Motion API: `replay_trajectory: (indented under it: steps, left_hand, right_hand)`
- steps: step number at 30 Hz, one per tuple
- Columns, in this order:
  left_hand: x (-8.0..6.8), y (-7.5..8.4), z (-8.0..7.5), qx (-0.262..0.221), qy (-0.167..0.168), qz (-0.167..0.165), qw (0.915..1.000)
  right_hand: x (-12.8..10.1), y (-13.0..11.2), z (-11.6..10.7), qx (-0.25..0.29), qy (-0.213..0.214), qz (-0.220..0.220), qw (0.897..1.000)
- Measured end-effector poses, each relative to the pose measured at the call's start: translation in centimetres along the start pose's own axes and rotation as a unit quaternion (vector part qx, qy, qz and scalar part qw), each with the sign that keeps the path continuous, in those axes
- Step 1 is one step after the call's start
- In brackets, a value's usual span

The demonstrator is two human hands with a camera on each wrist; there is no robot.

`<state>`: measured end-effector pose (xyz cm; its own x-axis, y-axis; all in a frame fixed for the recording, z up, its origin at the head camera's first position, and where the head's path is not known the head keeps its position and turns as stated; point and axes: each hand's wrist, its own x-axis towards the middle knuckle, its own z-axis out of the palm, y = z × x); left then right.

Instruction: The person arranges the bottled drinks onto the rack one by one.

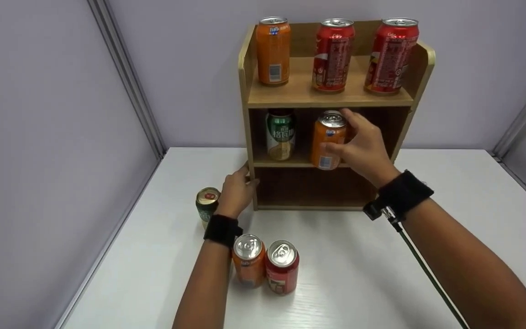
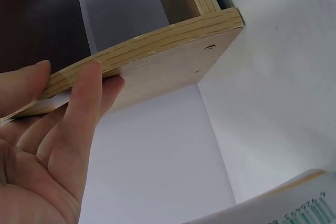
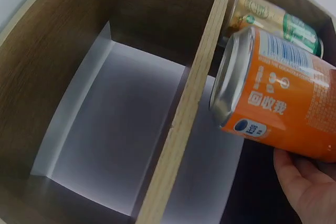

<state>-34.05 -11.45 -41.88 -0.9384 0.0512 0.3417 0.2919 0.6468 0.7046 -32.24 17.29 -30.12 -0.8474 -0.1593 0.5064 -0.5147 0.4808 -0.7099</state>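
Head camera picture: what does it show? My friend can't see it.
A person's right hand holds an orange can at the middle level of a wooden shelf, beside a green can, while the left hand grips the shelf's side. Another orange can and two red cans stand on top; three more cans stand on the white table.

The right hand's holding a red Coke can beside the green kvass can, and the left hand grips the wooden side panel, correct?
Not quite: it isn't a Coke. The head view shows the right hand holding an orange Fanta can beside the green kvass can. The left hand grips the wooden side panel, as you said.
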Motion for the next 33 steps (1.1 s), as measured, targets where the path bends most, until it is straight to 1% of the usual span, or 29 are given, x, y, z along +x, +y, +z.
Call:
replay_trajectory:
  steps: [3, 8, 10, 15, 19, 25, 29, 33]
  left_hand:
    - [0.0, -0.1, 0.1, 0.001, -0.001, 0.003, 1.0000]
    - [-0.1, -0.1, 0.1, -0.002, 0.002, -0.001, 1.0000]
    - [-0.1, -0.1, 0.0, -0.005, 0.002, -0.002, 1.0000]
    - [0.0, -0.1, 0.0, -0.008, -0.003, -0.002, 1.0000]
    - [0.0, -0.1, 0.1, -0.012, -0.004, -0.005, 0.9999]
    - [-0.1, -0.1, 0.1, -0.003, -0.003, -0.009, 1.0000]
    - [-0.1, -0.1, 0.1, -0.001, -0.003, -0.006, 1.0000]
    - [0.1, -0.1, 0.1, -0.002, -0.001, -0.006, 1.0000]
  right_hand:
    - [0.8, 0.3, 0.1, 0.014, 0.005, 0.021, 1.000]
    - [2.1, 0.7, 0.3, 0.058, -0.003, 0.066, 0.996]
    - [2.4, 0.8, 0.4, 0.064, -0.005, 0.075, 0.995]
    - [3.1, 1.2, 0.6, 0.055, -0.006, 0.073, 0.996]
    - [3.6, 1.5, 0.6, 0.046, 0.001, 0.069, 0.997]
    - [4.3, 2.1, 0.7, 0.037, 0.003, 0.065, 0.997]
    - [4.5, 2.3, 0.8, 0.046, 0.002, 0.057, 0.997]
    - [4.7, 2.5, 0.9, 0.074, 0.003, 0.050, 0.996]
